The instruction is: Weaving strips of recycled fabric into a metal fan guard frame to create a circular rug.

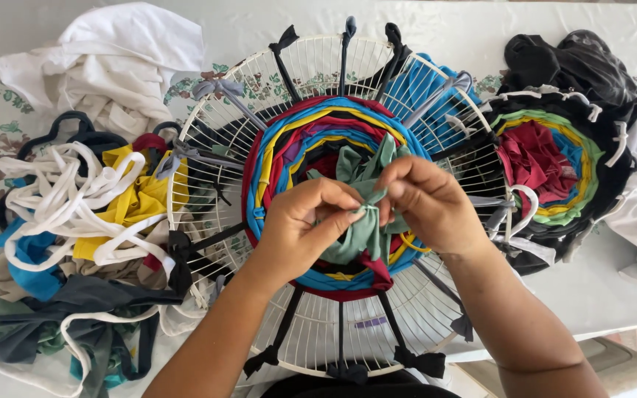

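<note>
both hands, left hand point(305, 221) and right hand point(425, 203), pinch the soft, light sage-green fabric strip point(366, 221); likely limp, so grip near its end, over the white wire fan guard point(436, 295).

You had little open room around the wire fan guard point(311, 74). To the left of the frame, a heap of fabric strips point(75, 221) pressed against its rim, and a white cloth point(112, 66) filled the upper left. At the right, a finished round mat point(547, 169) lay just beside the guard, with black cloth point(562, 59) above it. Dark spoke strips point(286, 46) tied to the rim stuck out along the top and bottom edges. Your left hand point(304, 225) and right hand point(425, 203) covered the middle. Free passage showed on the bare tablecloth point(259, 18) across the top, and on the lower right part, below the mat.
</note>
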